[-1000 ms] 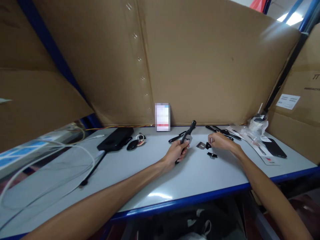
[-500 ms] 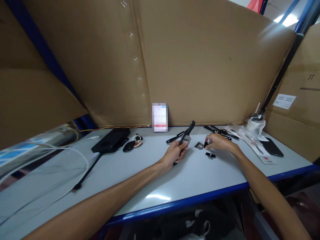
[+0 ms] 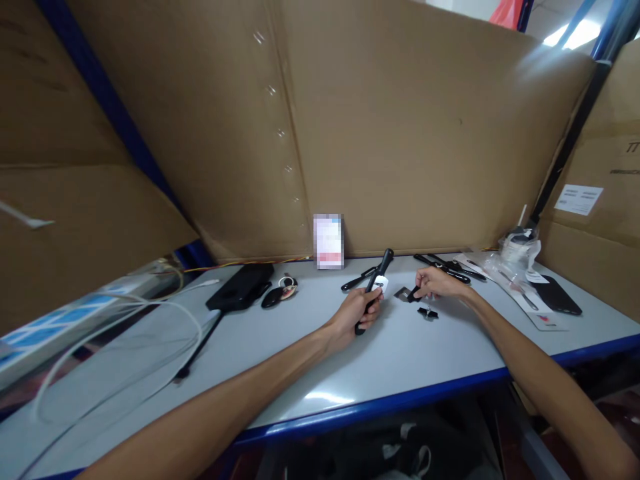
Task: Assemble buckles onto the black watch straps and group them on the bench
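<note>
My left hand (image 3: 353, 317) is wrapped round a long black-handled tool (image 3: 387, 260), held slanted above the table. A bright metal plate (image 3: 381, 285) shows on the tool beside my thumb. To its right, the closed fingers of my right hand (image 3: 437, 284) pinch a small black piece (image 3: 413, 294) low over the table. That piece overlaps a flat grey metal plate (image 3: 401, 293); whether they touch, I cannot tell. Just below my right hand lies a small black part with a shiny screw-like bit (image 3: 428, 313).
Behind my hands lie a slim black tool (image 3: 353, 283) and several black tools (image 3: 450, 269). At right are plastic packaging (image 3: 520, 283) and a dark phone-like slab (image 3: 557, 295). A lit screen (image 3: 329, 241) leans on cardboard. Leftward are a key ring (image 3: 287, 283), a black box (image 3: 240, 288) and cables.
The view has shifted, so the table things appear farther right. The small black piece in my right hand now overlaps the flat plate more. My left hand keeps its grip, and its plate catches more light.
</note>
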Action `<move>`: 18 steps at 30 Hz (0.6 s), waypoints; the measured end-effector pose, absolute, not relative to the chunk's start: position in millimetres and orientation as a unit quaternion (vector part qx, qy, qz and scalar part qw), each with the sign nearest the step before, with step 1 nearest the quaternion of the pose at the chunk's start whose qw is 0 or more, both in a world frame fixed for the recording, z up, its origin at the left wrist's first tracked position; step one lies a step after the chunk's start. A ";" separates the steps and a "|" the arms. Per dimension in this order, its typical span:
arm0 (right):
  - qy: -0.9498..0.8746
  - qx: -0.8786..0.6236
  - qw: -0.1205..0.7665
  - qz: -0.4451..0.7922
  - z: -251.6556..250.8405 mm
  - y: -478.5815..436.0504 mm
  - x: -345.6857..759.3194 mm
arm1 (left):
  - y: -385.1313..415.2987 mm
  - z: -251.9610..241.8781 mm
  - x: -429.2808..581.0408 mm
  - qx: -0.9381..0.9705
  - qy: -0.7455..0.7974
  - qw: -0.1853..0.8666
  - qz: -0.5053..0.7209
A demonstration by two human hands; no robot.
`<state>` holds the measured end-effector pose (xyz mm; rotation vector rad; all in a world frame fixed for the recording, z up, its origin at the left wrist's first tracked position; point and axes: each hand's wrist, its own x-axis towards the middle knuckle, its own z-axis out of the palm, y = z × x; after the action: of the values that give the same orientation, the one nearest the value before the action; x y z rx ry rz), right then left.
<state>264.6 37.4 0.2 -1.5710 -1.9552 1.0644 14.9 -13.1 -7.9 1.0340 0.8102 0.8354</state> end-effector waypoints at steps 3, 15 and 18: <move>-0.689 -0.542 0.230 0.423 0.2 36.9 263.2 | -13.8 -7.0 15.5 0.467 0.381 0.709 0.365; -0.626 -0.407 0.449 0.491 29.1 17.7 251.1 | -21.5 0.0 19.0 0.507 0.396 0.688 0.336; -0.626 -0.384 0.465 0.494 24.2 12.9 229.2 | -20.6 -0.6 19.9 0.511 0.398 0.688 0.327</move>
<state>229.2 12.9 24.2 -0.9432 -1.5373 1.2144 19.9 -20.6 -0.6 1.1439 0.8903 0.7329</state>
